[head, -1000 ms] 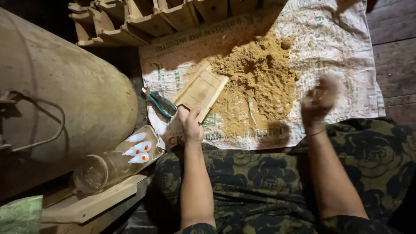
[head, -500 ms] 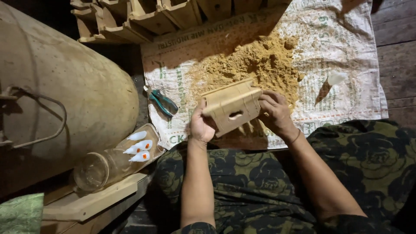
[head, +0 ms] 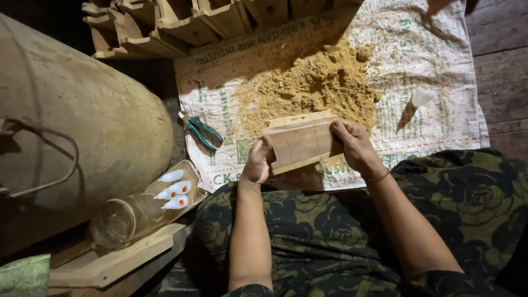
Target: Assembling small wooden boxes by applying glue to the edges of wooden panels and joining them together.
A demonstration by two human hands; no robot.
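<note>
- Your left hand (head: pixel 258 162) and right hand (head: pixel 352 144) clamp the wooden box (head: pixel 301 141) between curled fingers, one at each end.
- Beyond your fingertips lies the sawdust pile (head: pixel 308 88).

A dark wooden plank floor (head: pixel 498 66) seen from above, dimly lit, with brighter light falling on a printed woven sack (head: pixel 434 60) spread flat across it. A heap of yellowish sawdust (head: pixel 308 85) sits on the sack. Along the top edge stands a row of small wooden boxes (head: pixel 181 25). A large, dusty drum (head: pixel 82 126) with a wire handle fills the left side. Green-handled pliers (head: pixel 202 132) lie beside the sack, and a glass jar (head: pixel 137 212) rests on a wooden board (head: pixel 110 264).
</note>
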